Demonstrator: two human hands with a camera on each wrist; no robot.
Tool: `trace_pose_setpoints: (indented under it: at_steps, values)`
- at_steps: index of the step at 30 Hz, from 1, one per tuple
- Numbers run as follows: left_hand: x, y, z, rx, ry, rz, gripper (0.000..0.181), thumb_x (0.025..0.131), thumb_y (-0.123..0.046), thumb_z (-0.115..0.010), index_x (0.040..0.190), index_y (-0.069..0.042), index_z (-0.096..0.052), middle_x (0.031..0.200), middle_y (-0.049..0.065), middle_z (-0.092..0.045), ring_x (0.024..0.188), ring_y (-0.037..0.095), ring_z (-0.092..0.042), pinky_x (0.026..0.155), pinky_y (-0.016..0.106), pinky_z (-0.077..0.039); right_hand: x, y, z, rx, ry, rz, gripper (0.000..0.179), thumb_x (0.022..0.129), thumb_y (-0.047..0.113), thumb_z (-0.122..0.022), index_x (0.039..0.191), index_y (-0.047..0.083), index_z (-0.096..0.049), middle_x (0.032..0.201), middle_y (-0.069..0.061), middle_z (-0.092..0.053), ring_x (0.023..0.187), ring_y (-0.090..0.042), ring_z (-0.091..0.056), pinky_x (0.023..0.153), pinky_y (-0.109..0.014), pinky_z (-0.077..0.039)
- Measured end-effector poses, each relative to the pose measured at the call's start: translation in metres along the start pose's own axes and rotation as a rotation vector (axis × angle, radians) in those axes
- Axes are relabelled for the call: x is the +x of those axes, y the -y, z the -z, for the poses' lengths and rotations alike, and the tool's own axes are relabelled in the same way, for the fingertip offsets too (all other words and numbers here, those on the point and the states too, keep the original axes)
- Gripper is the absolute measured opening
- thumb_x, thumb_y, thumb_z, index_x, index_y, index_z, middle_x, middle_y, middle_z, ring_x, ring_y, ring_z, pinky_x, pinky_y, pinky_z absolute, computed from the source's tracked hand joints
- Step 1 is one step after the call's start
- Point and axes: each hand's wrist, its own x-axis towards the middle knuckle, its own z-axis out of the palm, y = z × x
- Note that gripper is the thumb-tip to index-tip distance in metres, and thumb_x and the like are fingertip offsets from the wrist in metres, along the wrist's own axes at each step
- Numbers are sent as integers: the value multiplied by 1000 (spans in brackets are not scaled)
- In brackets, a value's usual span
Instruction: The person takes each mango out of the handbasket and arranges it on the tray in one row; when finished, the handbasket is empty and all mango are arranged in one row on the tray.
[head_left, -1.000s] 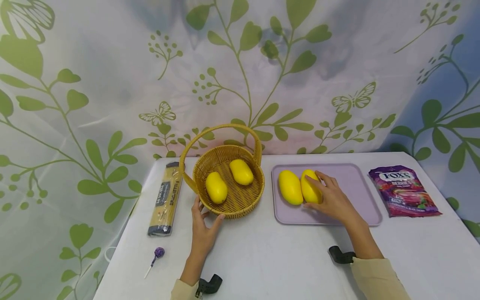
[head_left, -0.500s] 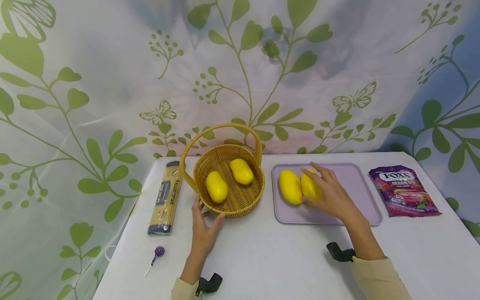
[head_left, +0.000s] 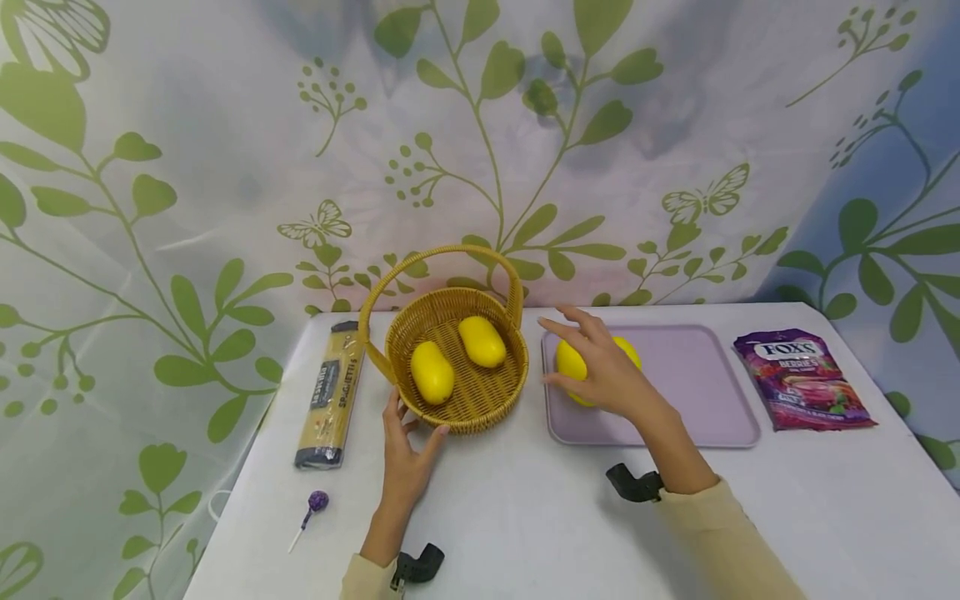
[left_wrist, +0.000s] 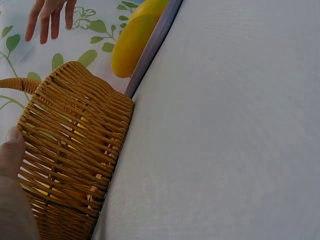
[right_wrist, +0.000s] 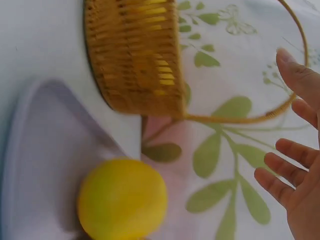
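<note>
The yellow mangoes (head_left: 572,360) on the lilac tray (head_left: 697,383) are overhung by the right hand (head_left: 606,368) — fingers spread, nothing gripped — and their long axes are hidden. The wicker basket (head_left: 480,398) is touched by the left hand (head_left: 408,468), its fingers loosely parted

Your workplace looks like a small tabletop recording booth: a white table (head_left: 517,517) stands against a fabric drape (head_left: 232,125) printed with leaves and butterflies, which wraps round both sides, and black mounts (head_left: 422,565) sit at your wrists. Around your wicker basket (head_left: 476,390) and lilac tray (head_left: 697,383), the spaghetti packet (head_left: 330,396) and Fox's candy bag (head_left: 802,379) are spread like props. Whether home, office or lab lies beyond, you cannot tell.
</note>
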Motion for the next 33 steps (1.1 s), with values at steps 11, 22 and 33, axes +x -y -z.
trace_pose_setpoints:
  at_steps: [11,22,33]
  values:
    - [1,1,1,0,5,19,97,88,-24,-75,158,-20,-8,159,9,-23,139,28,-36,100,46,-47,32,13,-64,78,84,104,72,84,39,-77,146,18,-47,153,-17,-35,138,-38,-39,106,-56,-44]
    - [0,-1,-1,9,4,27,97,88,-28,-75,158,-17,-9,158,10,-25,139,28,-37,100,44,-48,59,8,-97,72,158,26,69,86,38,-75,146,18,-47,152,-21,-35,138,-37,-39,105,-53,-46]
    - [0,-1,0,27,-2,8,97,88,-26,-75,158,-15,-10,158,11,-26,138,30,-38,99,44,-49,75,9,-107,-22,248,-94,75,88,42,-71,152,20,-38,158,-25,-23,143,-40,-32,112,-58,-36]
